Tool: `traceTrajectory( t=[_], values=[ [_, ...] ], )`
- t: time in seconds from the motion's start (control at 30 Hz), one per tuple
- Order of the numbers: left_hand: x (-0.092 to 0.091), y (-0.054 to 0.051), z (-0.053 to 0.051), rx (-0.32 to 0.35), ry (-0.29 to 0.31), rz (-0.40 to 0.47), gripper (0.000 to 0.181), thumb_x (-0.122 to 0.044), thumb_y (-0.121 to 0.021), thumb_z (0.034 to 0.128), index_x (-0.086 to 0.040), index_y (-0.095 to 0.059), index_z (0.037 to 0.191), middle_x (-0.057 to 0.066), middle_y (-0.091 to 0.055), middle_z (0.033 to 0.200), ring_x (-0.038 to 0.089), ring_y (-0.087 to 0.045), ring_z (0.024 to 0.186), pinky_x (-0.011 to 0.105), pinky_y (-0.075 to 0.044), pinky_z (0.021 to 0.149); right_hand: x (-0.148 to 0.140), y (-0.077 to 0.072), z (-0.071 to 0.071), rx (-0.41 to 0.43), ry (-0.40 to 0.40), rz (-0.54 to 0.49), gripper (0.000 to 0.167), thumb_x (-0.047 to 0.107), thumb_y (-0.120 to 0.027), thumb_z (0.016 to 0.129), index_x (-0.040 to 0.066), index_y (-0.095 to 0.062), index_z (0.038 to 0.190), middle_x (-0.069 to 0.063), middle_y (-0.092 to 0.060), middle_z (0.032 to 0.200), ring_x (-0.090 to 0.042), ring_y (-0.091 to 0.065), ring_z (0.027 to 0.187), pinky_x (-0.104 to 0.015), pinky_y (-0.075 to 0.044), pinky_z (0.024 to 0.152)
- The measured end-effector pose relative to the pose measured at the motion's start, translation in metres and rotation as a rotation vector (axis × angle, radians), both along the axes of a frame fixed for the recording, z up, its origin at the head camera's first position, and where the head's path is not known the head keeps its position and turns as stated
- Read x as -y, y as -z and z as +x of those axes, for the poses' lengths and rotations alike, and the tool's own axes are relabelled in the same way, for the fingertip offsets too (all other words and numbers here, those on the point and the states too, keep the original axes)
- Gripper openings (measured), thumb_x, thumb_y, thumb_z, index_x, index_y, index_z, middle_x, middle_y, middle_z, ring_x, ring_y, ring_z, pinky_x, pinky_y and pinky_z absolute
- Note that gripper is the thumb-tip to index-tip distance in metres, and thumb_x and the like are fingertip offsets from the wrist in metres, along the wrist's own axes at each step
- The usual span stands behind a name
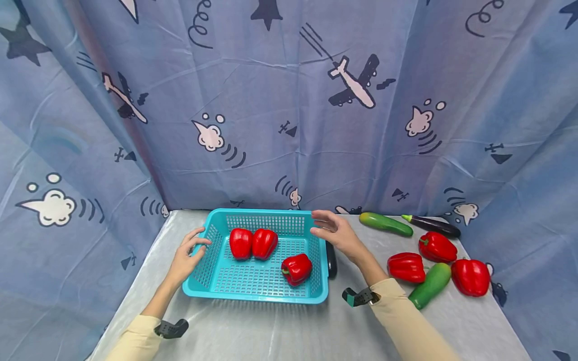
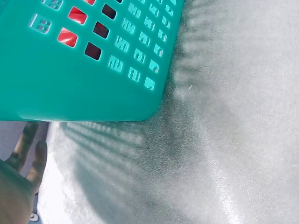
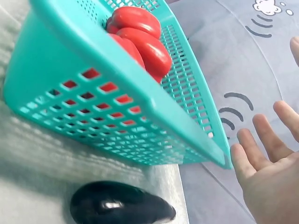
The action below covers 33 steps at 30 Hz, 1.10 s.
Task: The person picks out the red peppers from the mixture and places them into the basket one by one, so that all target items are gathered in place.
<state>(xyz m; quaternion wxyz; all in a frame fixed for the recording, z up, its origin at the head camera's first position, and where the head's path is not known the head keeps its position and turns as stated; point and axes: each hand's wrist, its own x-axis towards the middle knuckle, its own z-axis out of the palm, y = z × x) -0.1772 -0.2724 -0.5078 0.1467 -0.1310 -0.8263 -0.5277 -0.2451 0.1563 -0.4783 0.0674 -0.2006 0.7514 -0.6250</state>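
A turquoise plastic basket (image 1: 253, 299) stands on the table with three red bell peppers inside: one at left (image 1: 241, 244), one beside it (image 1: 264, 244) and one near the front right (image 1: 296, 269). My left hand (image 1: 184, 259) is at the basket's left rim, fingers spread and relaxed; whether they touch it I cannot tell. At the right rear corner my right hand (image 1: 337, 234) hovers with loosely extended fingers, holding nothing. The right wrist view shows that hand (image 3: 275, 172) apart from the rim. A dark eggplant (image 3: 119, 205) lies beside the basket's right wall, partly hidden in the head view.
On the table's right side lie red bell peppers (image 1: 406, 267), (image 1: 437, 246), (image 1: 470, 277), a cucumber (image 1: 431, 286) among them, another cucumber (image 1: 386, 224) and a second eggplant (image 1: 433, 225) behind. A patterned blue curtain (image 1: 271, 125) hangs along the table's back and sides.
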Motion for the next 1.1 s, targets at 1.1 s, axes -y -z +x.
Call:
traceTrajectory(
  t=[1.1],
  values=[
    [-0.001, -0.001, 0.002, 0.005, 0.001, 0.007, 0.015, 0.015, -0.058, 0.0947, 0.013, -0.067, 0.106, 0.038, -0.039, 0.146, 0.058, -0.03, 0.136, 0.071, -0.03, 0.096, 0.069, -0.009, -0.006, 0.164, -0.41, 0.527, 0.075, 0.025, -0.086, 0.083, 0.006, -0.052, 0.146, -0.015, -0.051, 0.145, -0.048, -0.04, 0.135, -0.05, -0.051, 0.093]
  ],
)
